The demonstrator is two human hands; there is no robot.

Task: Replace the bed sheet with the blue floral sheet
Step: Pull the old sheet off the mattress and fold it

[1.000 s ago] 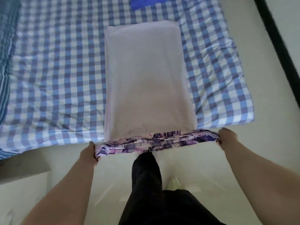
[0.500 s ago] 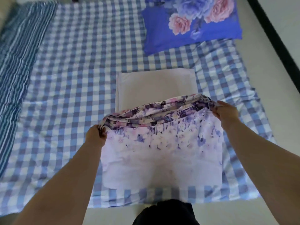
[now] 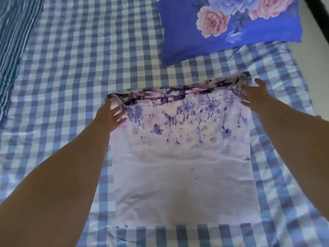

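A folded pale lilac sheet with purple flower print point(image 3: 187, 157) lies on the blue-and-white checked bed sheet point(image 3: 71, 77). Its far edge is a bunched, dark-patterned fold running from left to right. My left hand point(image 3: 111, 114) rests with spread fingers at the left end of that fold. My right hand point(image 3: 254, 97) lies with straight, spread fingers on the right end. Neither hand has fingers curled round the cloth.
A blue pillow with pink and blue roses point(image 3: 231, 24) lies at the far right of the bed. A blue striped cloth point(image 3: 14, 32) runs along the left side. Pale floor point(image 3: 318, 72) and a dark strip show past the bed's right edge.
Both hands carried the sheet's near edge up and over onto the bed, folding it away from me. Their grip on the corners has loosened, and the fingers are now spread.
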